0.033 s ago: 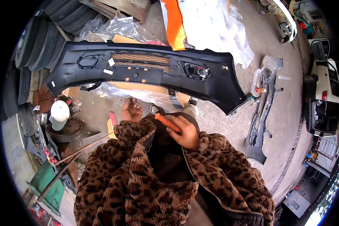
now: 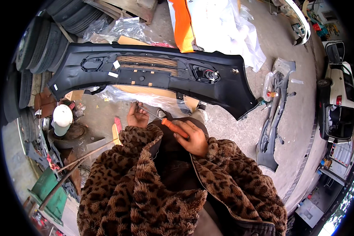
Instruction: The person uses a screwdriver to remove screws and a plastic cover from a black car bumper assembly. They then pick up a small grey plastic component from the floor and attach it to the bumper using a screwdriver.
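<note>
My right hand (image 2: pixel 194 139) is wrapped round the orange handle of a screwdriver (image 2: pixel 175 128). Its thin metal shaft runs up and left to my left hand (image 2: pixel 137 117). There, the palm is turned up and the curled fingers pinch a small dark piece (image 2: pixel 137 105) at the screwdriver's tip; the piece is too small to name. Beyond both hands a black car bumper (image 2: pixel 224 88) lies with its inner side showing, a mesh grille in its middle. Neither hand touches the bumper.
Cardboard (image 2: pixel 145 90) and clear plastic wrap lie under the bumper. A second, narrower bumper part (image 2: pixel 277 106) rests on the floor at right, a bottle (image 2: pixel 268 84) beside it. Stacked tyres (image 2: pixel 47 47), a white-and-green container (image 2: pixel 63 118) and a broom (image 2: pixel 116 131) are at left.
</note>
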A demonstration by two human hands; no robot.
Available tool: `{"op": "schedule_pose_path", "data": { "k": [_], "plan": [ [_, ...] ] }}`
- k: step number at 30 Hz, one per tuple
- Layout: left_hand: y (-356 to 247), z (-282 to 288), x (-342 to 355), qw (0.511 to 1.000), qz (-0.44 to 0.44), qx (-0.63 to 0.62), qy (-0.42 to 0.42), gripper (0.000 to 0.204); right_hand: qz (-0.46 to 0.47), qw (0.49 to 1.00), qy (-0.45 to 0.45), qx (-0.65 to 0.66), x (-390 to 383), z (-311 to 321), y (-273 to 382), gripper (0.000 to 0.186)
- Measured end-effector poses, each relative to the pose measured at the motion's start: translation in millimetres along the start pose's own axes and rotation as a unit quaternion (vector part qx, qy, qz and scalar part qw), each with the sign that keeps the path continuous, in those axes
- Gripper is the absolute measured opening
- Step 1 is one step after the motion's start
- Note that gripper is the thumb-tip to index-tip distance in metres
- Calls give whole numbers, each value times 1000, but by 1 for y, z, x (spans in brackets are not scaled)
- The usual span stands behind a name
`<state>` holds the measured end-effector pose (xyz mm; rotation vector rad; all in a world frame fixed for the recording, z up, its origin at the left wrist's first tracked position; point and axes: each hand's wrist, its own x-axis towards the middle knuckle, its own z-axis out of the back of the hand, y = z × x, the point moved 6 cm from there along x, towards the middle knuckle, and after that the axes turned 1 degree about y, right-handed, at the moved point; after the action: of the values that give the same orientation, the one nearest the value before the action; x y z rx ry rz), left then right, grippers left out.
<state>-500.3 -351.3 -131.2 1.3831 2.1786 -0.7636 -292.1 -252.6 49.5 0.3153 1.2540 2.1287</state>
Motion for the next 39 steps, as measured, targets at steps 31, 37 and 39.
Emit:
{"op": "schedule_pose_path", "data": {
  "k": [31,37,39],
  "plan": [
    [100,-40,67,994,95,47,-15,17,-75,996,-5,-38,-1,58,-34,48],
    [214,-60,149,982,163,56,-72,17,-146,988,40,-44,23,109,-116,53],
    [248,-71,176,980,178,55,-65,17,-147,986,47,-58,38,124,-152,55]
  ]
}}
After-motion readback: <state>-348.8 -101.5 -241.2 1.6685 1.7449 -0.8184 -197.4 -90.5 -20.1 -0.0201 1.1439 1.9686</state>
